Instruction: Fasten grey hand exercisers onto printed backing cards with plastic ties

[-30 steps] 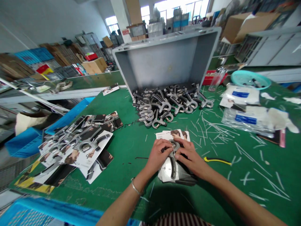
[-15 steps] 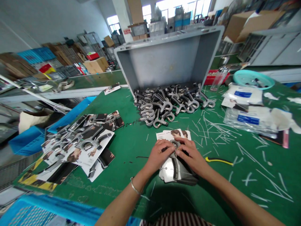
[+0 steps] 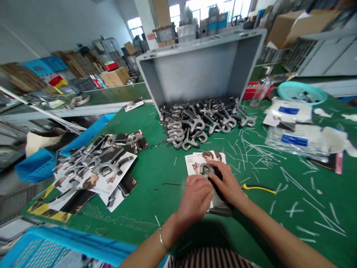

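Note:
A stack of printed cards [image 3: 190, 160] lies on the green table in front of me, with a grey-and-black Y-shaped tool [image 3: 205, 169] on top; its grey ring end holds a shiny metal part. My right hand [image 3: 227, 182] grips the tool's right side, thumb and fingers against the ring. Over the lower part of the tool and card is my left hand [image 3: 196, 197], its fingers curled closed and somewhat blurred. Whatever those fingers pinch is hidden. The tool's handle is mostly covered by my hands.
A grey crate [image 3: 200, 74] tipped on its side spills many similar tools [image 3: 192, 123]. Carded tools [image 3: 106, 171] are heaped at left. Yellow-and-black-handled pliers [image 3: 259, 188], thin white strips [image 3: 256, 149], plastic packs [image 3: 295, 141] and a turquoise basin [image 3: 302, 89] occupy the right.
My left hand has drawn back from the ring toward me and curled closed over the handle. My right hand stays at the tool.

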